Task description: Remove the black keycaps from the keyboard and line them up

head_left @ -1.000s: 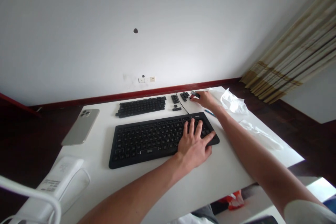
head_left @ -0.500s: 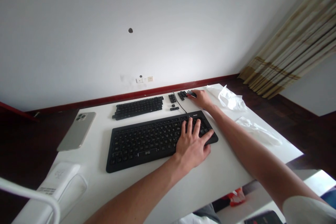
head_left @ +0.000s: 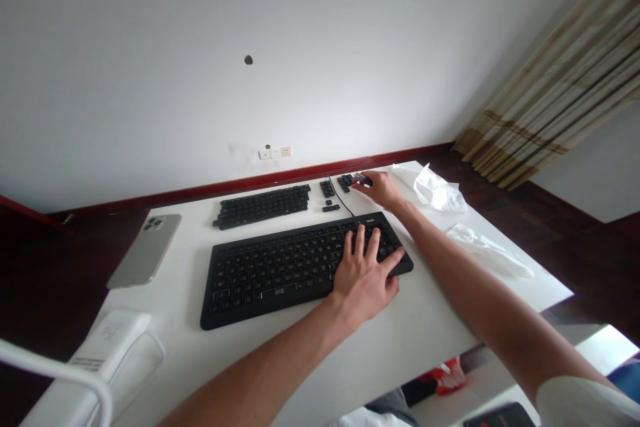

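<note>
My left hand [head_left: 361, 273] lies spread over the right part of a black keyboard [head_left: 270, 273], fingers apart and thumb by its front edge. At the table's back right, my right hand [head_left: 377, 188] pinches a small dark grey tool [head_left: 362, 179] whose shiny end points left; its exact kind is too small to tell. That end is close to a cluster of loose black keycaps [head_left: 345, 183]. Left of it sit another keycap group [head_left: 327, 189] and a few single keycaps [head_left: 331, 207]. A large block of keycaps in rows [head_left: 265, 205] lies behind the keyboard.
A phone [head_left: 145, 250] lies face down on the white table [head_left: 180, 307] at left, with a white power strip [head_left: 110, 340] and cable nearer me. The keyboard's black cable [head_left: 341, 197] runs backward. Crumpled white plastic bags [head_left: 435, 188] rest at right. The wall stands behind.
My right hand and the tool have shifted very slightly left toward the keycap cluster. My left hand stays on the keyboard.
</note>
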